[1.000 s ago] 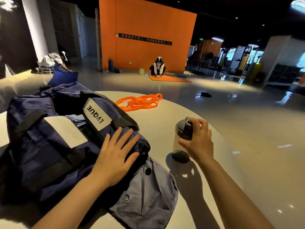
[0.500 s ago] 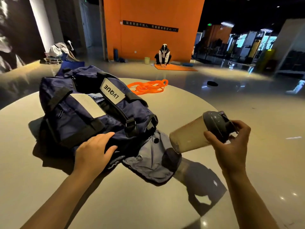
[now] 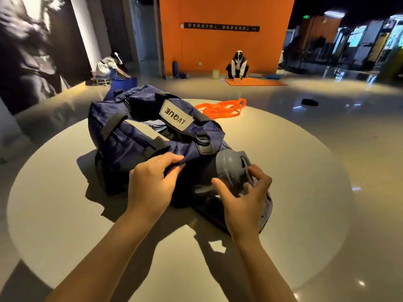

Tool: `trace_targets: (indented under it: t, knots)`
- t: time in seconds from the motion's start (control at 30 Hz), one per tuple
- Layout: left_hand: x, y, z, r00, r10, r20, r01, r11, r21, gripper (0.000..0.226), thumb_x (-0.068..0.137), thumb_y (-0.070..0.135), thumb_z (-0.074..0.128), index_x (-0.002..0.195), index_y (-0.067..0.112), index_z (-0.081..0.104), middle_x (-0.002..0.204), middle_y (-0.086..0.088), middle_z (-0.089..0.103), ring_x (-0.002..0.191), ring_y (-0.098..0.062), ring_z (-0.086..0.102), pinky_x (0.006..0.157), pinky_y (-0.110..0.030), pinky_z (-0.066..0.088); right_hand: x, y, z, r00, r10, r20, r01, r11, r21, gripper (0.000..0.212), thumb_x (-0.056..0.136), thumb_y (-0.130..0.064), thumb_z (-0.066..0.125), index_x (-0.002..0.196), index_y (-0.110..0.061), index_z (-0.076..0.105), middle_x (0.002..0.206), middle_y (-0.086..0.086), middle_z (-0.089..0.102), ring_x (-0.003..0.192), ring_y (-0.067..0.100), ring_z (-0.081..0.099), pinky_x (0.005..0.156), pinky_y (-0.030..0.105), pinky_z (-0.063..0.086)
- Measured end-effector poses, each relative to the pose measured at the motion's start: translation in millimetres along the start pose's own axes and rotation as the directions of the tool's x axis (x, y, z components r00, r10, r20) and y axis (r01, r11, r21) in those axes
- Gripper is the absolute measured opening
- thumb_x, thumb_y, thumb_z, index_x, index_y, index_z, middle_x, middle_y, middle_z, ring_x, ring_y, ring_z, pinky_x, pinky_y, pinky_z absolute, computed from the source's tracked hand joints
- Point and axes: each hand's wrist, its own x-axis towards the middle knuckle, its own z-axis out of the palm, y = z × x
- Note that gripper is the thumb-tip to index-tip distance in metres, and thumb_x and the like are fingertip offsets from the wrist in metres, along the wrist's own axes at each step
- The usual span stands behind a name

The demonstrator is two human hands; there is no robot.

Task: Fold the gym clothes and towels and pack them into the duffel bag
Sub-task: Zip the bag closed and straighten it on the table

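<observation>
The bottle [image 3: 232, 168] could jam at the mouth of the end pocket, or slip out onto the table [image 3: 65, 214], if the fabric sags shut while it is only partly in; its grey lid is wide and the opening looks snug, so a push at a slant would likely catch the pocket's edge. The left hand [image 3: 150, 186] pinches a fold of the navy cloth just above that opening, thumb under and fingers on top, holding it up. The right hand [image 3: 244, 199] curls round the lid end of the bottle, whose body is already hidden in the dark pocket. If the left hand lets go too soon, the soft bag may shift under the push. The duffel bag [image 3: 141, 131] lies on its side in the middle of the round pale table, slumped and creased, with black webbing straps, a buckle and a grey label reading LVQUE; its top gapes a little, and light cloth shows inside. An orange resistance band [image 3: 220, 107] lies coiled on the table beyond the bag, apart from it.
</observation>
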Motion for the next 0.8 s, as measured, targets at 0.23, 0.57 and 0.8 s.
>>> trace_targets:
  t: [0.23,0.57,0.8]
  knots:
    - [6,10,8,0.997,-0.082,0.007,0.082,0.989,-0.119,0.017,0.085,0.010,0.071,0.101,0.011,0.074,0.089,0.001,0.073,0.081,-0.013,0.069,0.074,-0.027,0.055,-8,10,-20,0.990,0.108,0.094,-0.104,0.994,-0.040,0.056,0.066,-0.041,0.080,0.103,-0.045,0.038,0.115,-0.017,0.046,0.112,0.013,0.055,0.082,0.012,0.045]
    - [5,57,-5,0.998,0.027,0.050,-0.012,0.961,-0.275,0.017,0.084,0.012,0.069,0.099,0.014,0.074,0.088,0.006,0.072,0.083,-0.002,0.068,0.076,-0.013,0.052,-2,1,5,0.950,0.026,0.312,0.030,0.985,-0.171,0.065,0.073,-0.022,0.078,0.127,-0.017,0.043,0.123,-0.002,0.041,0.114,0.009,0.043,0.095,0.020,0.041]
    - [7,56,1,0.993,-0.105,0.049,0.115,0.944,-0.311,0.020,0.084,0.008,0.071,0.100,0.020,0.072,0.089,0.015,0.070,0.084,0.002,0.067,0.077,-0.012,0.051,-11,3,-19,0.912,0.177,0.369,-0.110,0.975,-0.195,0.045,0.078,-0.022,0.074,0.110,-0.037,0.047,0.111,-0.007,0.057,0.097,0.006,0.059,0.081,0.024,0.054]
